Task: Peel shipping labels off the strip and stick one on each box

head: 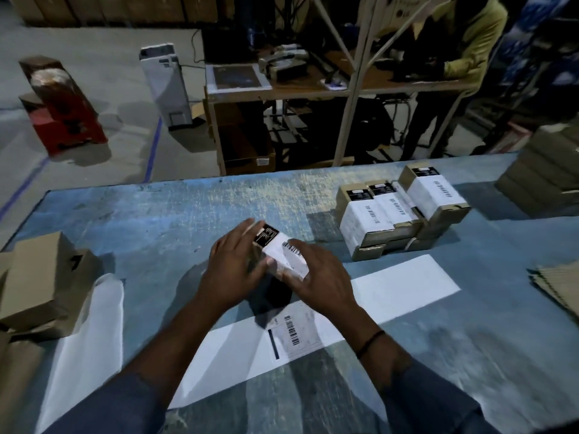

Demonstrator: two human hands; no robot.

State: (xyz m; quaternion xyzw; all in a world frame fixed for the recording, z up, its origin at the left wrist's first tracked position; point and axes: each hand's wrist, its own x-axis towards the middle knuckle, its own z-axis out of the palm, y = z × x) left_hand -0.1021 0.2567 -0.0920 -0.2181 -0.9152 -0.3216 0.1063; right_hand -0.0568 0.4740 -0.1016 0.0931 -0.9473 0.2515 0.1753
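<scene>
A small brown box point(272, 242) with a black sticker and a white shipping label on top sits between my hands over the blue table point(156, 220). My left hand point(233, 264) holds its left side, thumb on the label's near edge. My right hand point(316, 270) lies over the label's right part, fingers spread flat on it. The white label strip point(391, 292) runs diagonally across the table under my arms, with one barcode label point(293, 332) on it. Several labelled boxes point(398, 211) stand grouped at the right.
Plain brown boxes point(40, 283) sit at the table's left edge beside a white backing sheet point(91, 339). Flat cardboard point(557, 289) and a stack of boxes point(545, 177) are at the right. Beyond the table are a shelf rack point(282, 89) and a person in yellow point(470, 51).
</scene>
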